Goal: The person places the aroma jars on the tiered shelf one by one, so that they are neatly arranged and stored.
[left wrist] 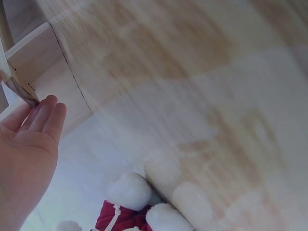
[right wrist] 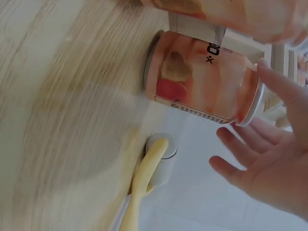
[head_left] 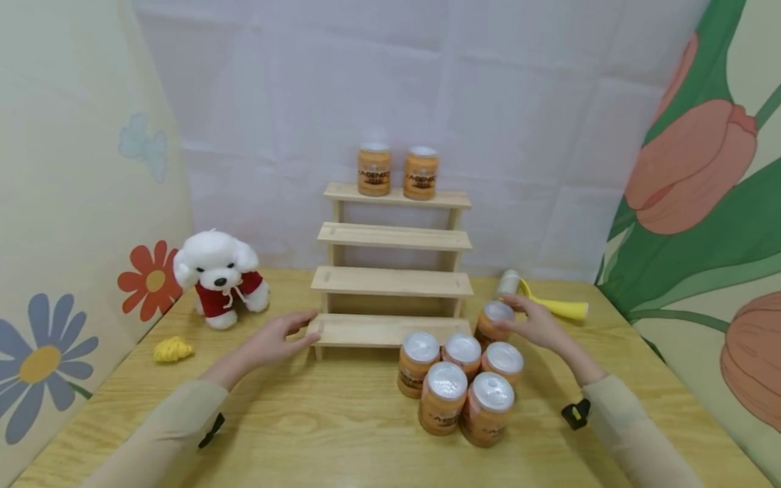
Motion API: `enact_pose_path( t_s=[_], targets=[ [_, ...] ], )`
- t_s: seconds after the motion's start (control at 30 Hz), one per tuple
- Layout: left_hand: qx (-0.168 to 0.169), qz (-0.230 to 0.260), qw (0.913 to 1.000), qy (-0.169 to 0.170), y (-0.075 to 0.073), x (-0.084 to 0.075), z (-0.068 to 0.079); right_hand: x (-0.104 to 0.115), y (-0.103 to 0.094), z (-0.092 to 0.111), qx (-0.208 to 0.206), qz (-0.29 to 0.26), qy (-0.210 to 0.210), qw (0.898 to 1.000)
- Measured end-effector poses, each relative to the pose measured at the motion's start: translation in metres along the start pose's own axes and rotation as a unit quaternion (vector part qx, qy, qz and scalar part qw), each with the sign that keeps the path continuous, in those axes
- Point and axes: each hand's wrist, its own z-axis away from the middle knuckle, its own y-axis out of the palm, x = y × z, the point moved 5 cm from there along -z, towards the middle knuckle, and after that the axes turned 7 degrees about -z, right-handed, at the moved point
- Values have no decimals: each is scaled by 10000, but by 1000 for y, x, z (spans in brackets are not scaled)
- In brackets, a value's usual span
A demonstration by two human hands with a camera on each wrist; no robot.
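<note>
Shelf cans (head_left: 374,171) lbld "A-GENG…", R hand (head_left: 539,327) grips can (right wrist: 202,79)

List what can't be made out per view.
Head: small print on the top-shelf cans, too small and blurred.
Head: base of the cluster's rear middle can, hidden by the front cans.
Left wrist: face of the plush dog, cut off by the bottom edge.
Right wrist: top side of the upper can, cut off by the top edge.
</note>
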Motion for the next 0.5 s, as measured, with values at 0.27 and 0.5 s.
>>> enact_pose_path(
  t_s=[0.27,0.5],
  targets=[
    [-1,3,10000,29,1,-1,1,-12,9,5,142,-920,1066,9899],
    [-11,-31,10000,33,1,0,1,-11,21,0,-80,-1072,1275,9860]
  ],
)
